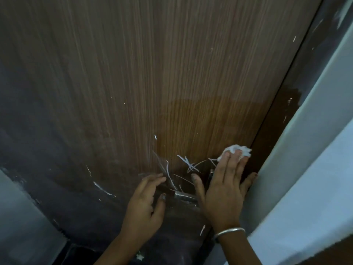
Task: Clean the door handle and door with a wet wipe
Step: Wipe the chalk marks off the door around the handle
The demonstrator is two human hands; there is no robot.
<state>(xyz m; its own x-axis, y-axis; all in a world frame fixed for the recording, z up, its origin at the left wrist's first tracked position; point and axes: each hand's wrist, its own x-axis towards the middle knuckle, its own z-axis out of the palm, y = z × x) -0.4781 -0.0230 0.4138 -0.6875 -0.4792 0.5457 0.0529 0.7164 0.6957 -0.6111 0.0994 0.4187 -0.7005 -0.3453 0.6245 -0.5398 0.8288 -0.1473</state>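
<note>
Against the brown wood-grain door [133, 73], near its right edge, the right hand [225, 188] lies flat with its fingers [230, 165] spread and pressing one crumpled white wet wipe [236, 150] onto the panel. The wipe bunches out beyond the fingertips, on the far side of the hand, just beside the dark gap at the door frame [305, 140]. One silver bangle [229, 232] circles that wrist. To the left, the left hand [145, 203] is loosely open, fingers curved and holding nothing, its tips touching or almost touching the door. Between the two hands sits one metal door handle [184, 197], a short bar whose long axis runs left to right, slightly tilted, its right end hidden under the right hand. White scratch-like streaks [187, 163] cross the panel just above the handle; several are visible, too tangled to count. A darker, wet-looking patch spreads above the wipe.
</note>
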